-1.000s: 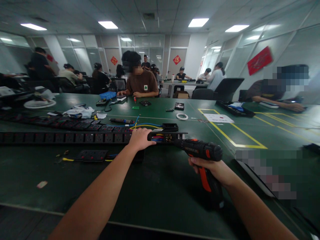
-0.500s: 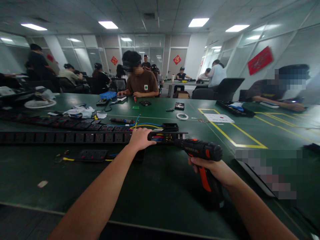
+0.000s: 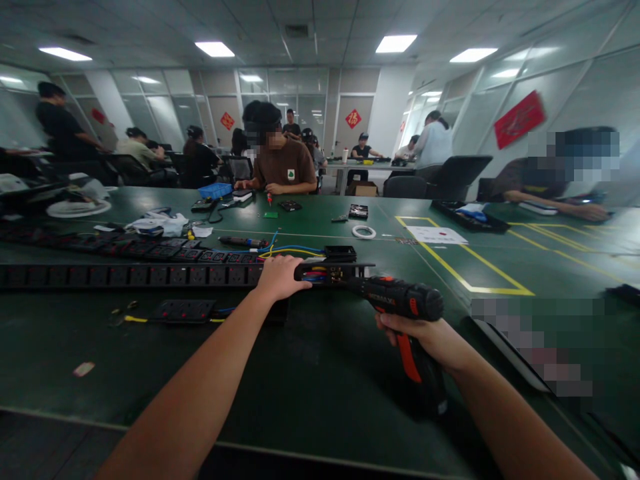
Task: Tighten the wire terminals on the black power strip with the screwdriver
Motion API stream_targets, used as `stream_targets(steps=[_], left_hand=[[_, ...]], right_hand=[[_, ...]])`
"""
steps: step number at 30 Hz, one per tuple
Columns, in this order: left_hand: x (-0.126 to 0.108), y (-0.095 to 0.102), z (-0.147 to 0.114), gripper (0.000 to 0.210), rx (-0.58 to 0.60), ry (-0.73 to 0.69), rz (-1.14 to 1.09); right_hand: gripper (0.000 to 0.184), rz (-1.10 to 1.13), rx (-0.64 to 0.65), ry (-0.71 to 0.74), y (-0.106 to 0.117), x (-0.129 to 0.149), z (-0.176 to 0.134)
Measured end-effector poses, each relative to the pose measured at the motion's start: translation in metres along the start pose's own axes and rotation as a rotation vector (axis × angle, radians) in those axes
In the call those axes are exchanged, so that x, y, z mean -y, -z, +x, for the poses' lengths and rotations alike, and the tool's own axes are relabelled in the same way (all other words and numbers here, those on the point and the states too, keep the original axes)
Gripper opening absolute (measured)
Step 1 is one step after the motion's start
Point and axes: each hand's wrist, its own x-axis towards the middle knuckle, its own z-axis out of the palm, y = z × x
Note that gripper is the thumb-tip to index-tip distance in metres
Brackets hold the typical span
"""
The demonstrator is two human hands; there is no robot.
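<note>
Green worktable [image 3: 320, 373] — busy workshop

Ceiling panel lights [image 3: 395, 43] glowing over glass partition walls [image 3: 295, 107] (red decorations [image 3: 519, 120] hanging); people sitting along green tables [image 3: 310, 373].
</note>
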Motion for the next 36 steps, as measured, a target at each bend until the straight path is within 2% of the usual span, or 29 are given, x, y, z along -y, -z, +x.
stream_targets(steps=[18, 36], left_hand=[[0.001, -0.003, 0.0, 0.063, -0.016, 0.0, 0.008], [0.001, -0.002, 0.0, 0.07, -0.008, 0.002, -0.004]], right_hand=[[0.042, -0.023, -0.001, -0.017, -0.003, 0.005, -0.001], [0.044, -0.034, 0.0, -0.017, -0.006, 0.01, -0.003]])
